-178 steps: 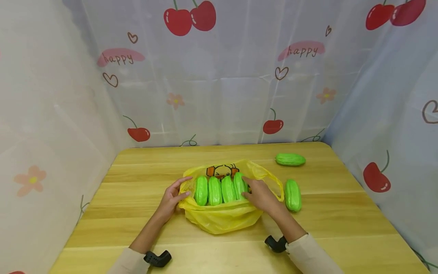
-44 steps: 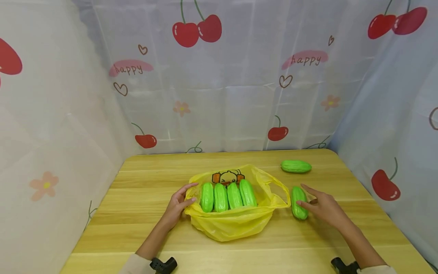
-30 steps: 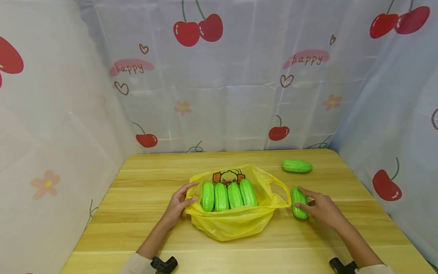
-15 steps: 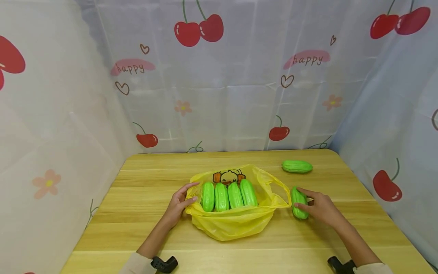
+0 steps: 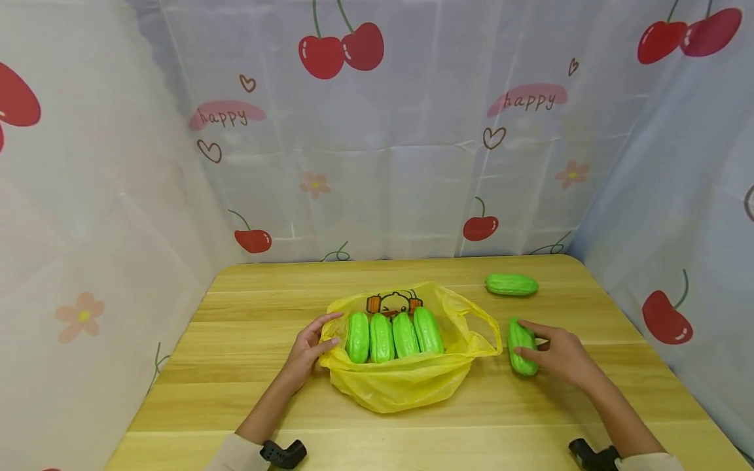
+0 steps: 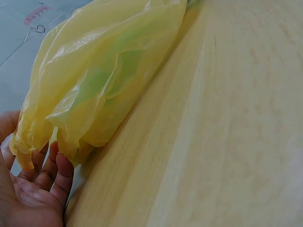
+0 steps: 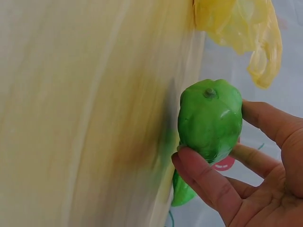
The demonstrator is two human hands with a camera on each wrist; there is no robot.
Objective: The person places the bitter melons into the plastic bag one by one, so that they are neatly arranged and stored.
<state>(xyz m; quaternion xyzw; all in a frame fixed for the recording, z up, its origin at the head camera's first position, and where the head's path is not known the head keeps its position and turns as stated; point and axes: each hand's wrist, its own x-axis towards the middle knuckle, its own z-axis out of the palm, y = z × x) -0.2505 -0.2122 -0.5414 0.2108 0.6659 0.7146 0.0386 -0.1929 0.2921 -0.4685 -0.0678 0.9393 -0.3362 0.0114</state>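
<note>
Left hand (image 5: 303,356): I see its fingers grasping the left edge of the yellow bag (image 5: 391,389), thumb at the front, forefinger along the side behind.
Bag: its mouth gapes on the worktop (image 5: 224,373), running from the left fingers towards the right ones, stopping short of them.
Four green gourds (image 5: 404,337): side by side in the bag, just right of the left fingers, well left of the right ones.
Cartoon face (image 5: 393,305): printed inside the bag, beyond the gourds.
Far gourd (image 5: 511,284): lying crosswise on the worktop, beyond the right fingers.
Held gourd (image 5: 518,337): in the right fingers' grasp; whether it touches the worktop I can't tell.
Right hand (image 5: 561,354): fingers and thumb grasping that gourd, beside the bag.
</note>
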